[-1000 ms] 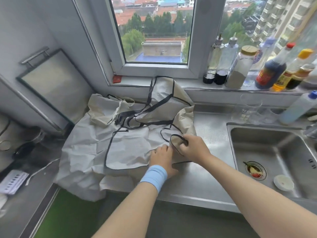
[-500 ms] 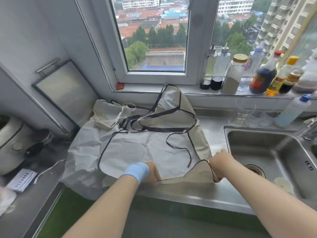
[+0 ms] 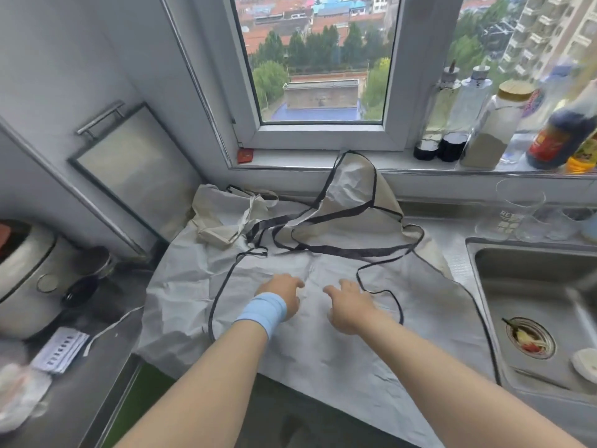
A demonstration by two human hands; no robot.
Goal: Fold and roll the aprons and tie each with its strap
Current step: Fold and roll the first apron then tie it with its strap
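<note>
Left hand [image 3: 282, 294]: arm stretched forward, palm down, fingers loosely spread, resting on the apron [image 3: 323, 350], holding nothing.
Right hand [image 3: 349, 307]: alongside, likewise flat and loose-fingered on it.
Apron: spread over the counter [image 3: 457, 257] beside the sink [image 3: 533, 286].
Strap [image 3: 382, 291]: loops just beside the right hand.

— What's different from a second ago?
— I've let go of the strap [image 3: 381, 291]. The top apron [image 3: 323, 350] is now pulled flat, and its lower end hangs over the front edge of the bench [image 3: 454, 257].
— And your hands?
— My left hand [image 3: 284, 299] and right hand [image 3: 350, 305] have moved to the middle of the cloth, fingers loose.
</note>
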